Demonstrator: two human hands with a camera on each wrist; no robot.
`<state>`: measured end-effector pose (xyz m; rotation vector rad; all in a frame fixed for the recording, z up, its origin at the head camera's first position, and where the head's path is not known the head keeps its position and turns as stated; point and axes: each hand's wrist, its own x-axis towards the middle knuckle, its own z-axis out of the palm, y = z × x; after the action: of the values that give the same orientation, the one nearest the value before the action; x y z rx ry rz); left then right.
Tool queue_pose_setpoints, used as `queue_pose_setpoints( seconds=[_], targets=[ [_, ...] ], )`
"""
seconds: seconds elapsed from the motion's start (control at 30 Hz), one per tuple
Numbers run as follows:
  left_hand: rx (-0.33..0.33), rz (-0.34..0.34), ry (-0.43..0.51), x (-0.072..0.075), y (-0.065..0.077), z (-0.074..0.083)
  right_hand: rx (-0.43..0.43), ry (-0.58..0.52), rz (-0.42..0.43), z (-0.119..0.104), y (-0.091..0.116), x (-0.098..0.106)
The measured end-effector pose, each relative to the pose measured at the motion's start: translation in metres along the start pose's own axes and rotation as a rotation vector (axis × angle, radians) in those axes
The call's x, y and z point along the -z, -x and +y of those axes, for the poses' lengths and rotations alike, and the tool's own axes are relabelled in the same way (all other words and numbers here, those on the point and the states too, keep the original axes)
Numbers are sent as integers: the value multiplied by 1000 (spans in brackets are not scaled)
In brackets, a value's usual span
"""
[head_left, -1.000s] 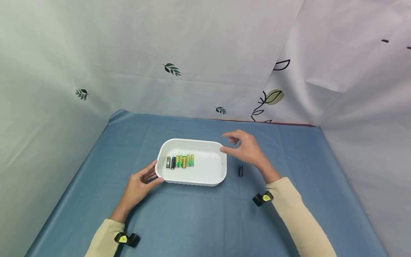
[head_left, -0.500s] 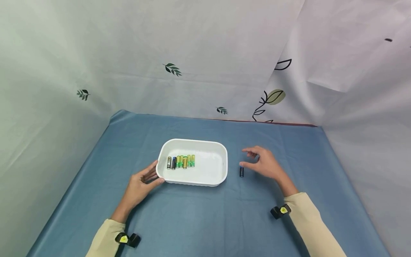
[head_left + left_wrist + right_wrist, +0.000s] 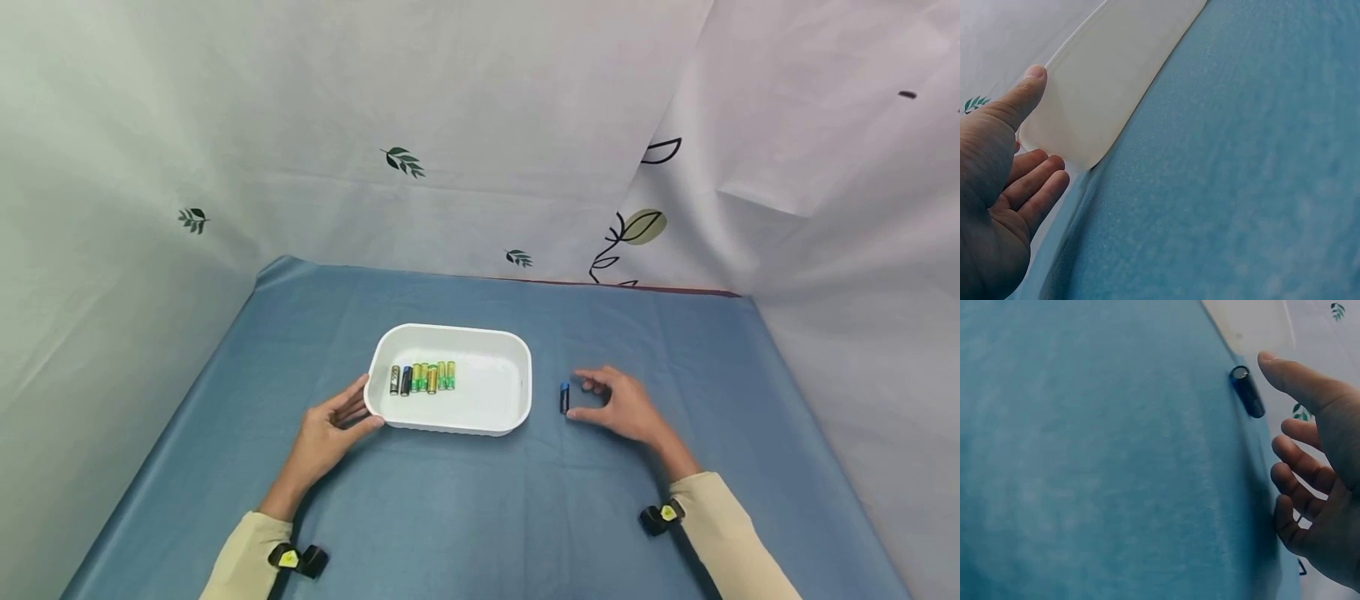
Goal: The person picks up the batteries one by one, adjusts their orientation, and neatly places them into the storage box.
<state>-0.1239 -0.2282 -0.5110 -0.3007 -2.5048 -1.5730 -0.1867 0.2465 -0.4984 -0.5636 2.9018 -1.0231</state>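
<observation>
A white plastic tray [image 3: 487,392] stands left of the middle of the cloth. Inside it, toward the left end, lies a row of several batteries [image 3: 432,379], mostly green and gold. My left hand [image 3: 318,442] rests at the tray's left end, thumb on the near corner and fingers along the end wall. In the left wrist view the thumb [image 3: 1025,94] touches the tray wall. Right of the tray lies a dark battery with a blue end [image 3: 564,398]. My right hand [image 3: 626,406] is just beside it, thumb and index finger spread apart, holding nothing.
Blue cloth [image 3: 480,517] covers the table. A pale curtain [image 3: 450,100] with leaf prints rises behind and along both sides. Black wrist cameras sit on both sleeves.
My right hand has moved from above the tray's right end rightward and toward me, down to the loose battery. My left hand and the tray have stayed in place.
</observation>
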Motion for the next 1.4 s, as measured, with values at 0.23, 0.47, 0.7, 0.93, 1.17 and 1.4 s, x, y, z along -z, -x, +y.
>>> queue_pose_setpoints(
  seconds=[0.23, 0.47, 0.7, 0.93, 1.17, 1.4],
  targets=[
    [0, 2, 8, 0, 0, 0, -13, 2, -8, -2, -1, -6],
    [5, 1, 14, 1, 0, 0, -21, 5, -19, -3, -2, -11],
    [-3, 2, 4, 0, 0, 1, -15, 16, -29, -1, -3, -14],
    [-4, 5, 5, 0, 1, 1, -11, 27, -22, 0, -4, -14],
    [-8, 2, 1, -1, 0, 1, -12, 16, -9, 0, -4, -9],
    [-8, 2, 3, 0, -1, 0, -12, -8, 20, -8, -11, 4]
  ],
)
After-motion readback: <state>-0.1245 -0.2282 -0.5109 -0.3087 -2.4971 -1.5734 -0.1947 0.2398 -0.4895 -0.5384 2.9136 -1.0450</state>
